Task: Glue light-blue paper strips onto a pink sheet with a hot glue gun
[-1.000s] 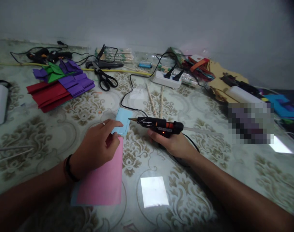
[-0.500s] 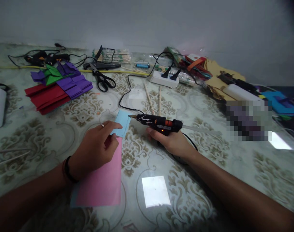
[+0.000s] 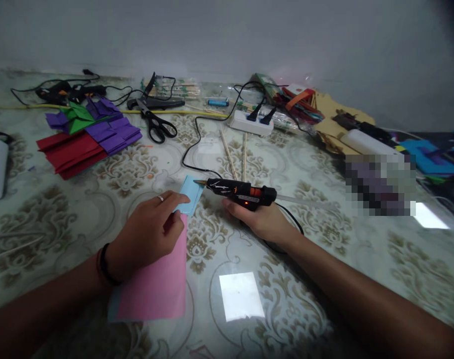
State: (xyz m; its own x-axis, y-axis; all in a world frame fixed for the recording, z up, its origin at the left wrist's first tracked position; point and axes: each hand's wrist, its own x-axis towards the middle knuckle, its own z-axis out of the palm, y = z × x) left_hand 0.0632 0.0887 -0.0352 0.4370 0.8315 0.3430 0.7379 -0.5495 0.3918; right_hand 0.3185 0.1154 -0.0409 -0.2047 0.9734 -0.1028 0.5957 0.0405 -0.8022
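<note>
My left hand (image 3: 152, 227) pinches a small folded light blue paper (image 3: 192, 192), its index finger laid over the top and the thumb at the near edge. In my right hand (image 3: 256, 219) is a black glue gun (image 3: 241, 192) with a lit orange light and a clear glue stick (image 3: 305, 202) sticking out at the back. The nozzle is over the far part of the blue paper; whether it touches cannot be made out. Pink paper (image 3: 155, 294) lies flat under my left hand and wrist, with a pale sheet edge showing beneath it.
Beyond my hands lie two wooden sticks (image 3: 228, 154), black scissors (image 3: 157, 127) and a white power strip (image 3: 252, 123). Folded red paper (image 3: 72, 153) and purple paper (image 3: 114, 134) sit at the left. The glue gun's black cord (image 3: 199, 132) loops behind the blue paper.
The glue gun has shifted slightly left, and its nozzle is farther in over the blue paper. My left hand keeps its hold, and the view has moved a little.
</note>
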